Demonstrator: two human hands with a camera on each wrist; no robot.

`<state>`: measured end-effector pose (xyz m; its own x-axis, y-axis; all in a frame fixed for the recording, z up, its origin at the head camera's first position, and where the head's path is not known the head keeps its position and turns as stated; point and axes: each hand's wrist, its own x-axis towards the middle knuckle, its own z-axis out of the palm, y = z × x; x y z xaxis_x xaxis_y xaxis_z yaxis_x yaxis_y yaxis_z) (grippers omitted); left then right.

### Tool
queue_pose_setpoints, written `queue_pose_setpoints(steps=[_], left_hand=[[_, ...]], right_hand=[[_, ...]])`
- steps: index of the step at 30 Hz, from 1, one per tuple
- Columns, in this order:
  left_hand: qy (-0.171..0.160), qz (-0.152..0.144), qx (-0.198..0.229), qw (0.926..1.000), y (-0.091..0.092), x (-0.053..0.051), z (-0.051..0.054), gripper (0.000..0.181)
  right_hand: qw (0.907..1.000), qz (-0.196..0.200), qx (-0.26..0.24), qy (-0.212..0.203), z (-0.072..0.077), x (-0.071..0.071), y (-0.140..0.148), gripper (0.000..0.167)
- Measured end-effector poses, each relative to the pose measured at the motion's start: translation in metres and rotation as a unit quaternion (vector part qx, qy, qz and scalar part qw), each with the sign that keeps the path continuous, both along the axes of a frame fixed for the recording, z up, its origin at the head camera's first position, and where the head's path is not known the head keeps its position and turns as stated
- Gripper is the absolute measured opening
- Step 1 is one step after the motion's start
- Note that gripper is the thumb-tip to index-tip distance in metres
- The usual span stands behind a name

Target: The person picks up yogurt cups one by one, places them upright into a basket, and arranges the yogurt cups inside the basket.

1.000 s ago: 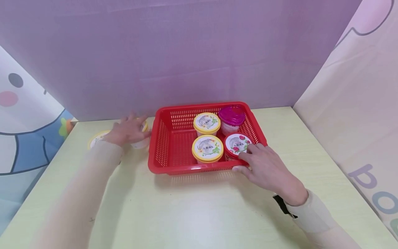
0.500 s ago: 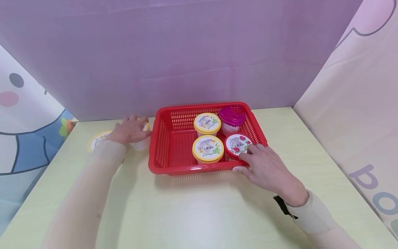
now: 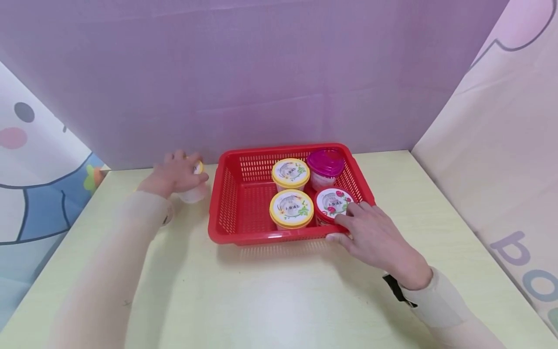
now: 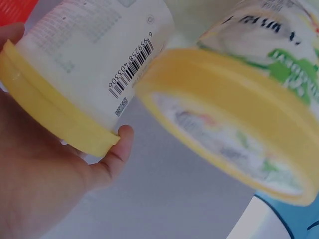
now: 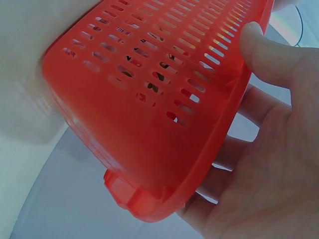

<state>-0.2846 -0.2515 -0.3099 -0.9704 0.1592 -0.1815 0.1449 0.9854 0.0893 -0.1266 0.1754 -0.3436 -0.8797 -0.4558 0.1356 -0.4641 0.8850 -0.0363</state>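
At the left of the table, my left hand (image 3: 173, 175) holds a white plastic tub (image 3: 193, 195) by its yellow lid. The left wrist view shows thumb and fingers on either side of the lid of that tub (image 4: 99, 64), which bears a barcode. A second yellow-lidded tub (image 4: 229, 134) is close beside it there; my sleeve mostly hides it from the head view. My right hand (image 3: 377, 237) grips the near right rim of a red basket (image 3: 257, 238). In the right wrist view, the thumb lies on one side of the rim and the fingers on the other.
Inside the basket, two yellow-lidded tubs (image 3: 290, 173) stand one behind the other. To their right are a red-lidded tub (image 3: 334, 202) and a magenta-lidded tub (image 3: 325, 164). The basket's left part shows bare red bottom. A purple cloth (image 3: 261, 77) hangs behind the table.
My left hand and the yellow-lidded tub have shifted slightly left and away from the basket. The second tub, visible earlier, is now mostly behind my left sleeve. Right hand and basket stay put.
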Motion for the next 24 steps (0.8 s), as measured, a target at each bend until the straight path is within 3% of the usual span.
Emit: queue_pose_setpoints(steps=[11, 24], left_hand=[[0.03, -0.014, -0.006, 0.9994, 0.003, 0.007, 0.025, 0.062], [0.042, -0.022, -0.018, 0.9987, 0.026, 0.014, 0.055, 0.069]], right_hand=[[1.0, 0.004, -0.002, 0.005, 0.001, 0.001, -0.001, 0.052], [0.9999, 0.007, -0.002, 0.01, -0.001, 0.0, 0.0, 0.053]])
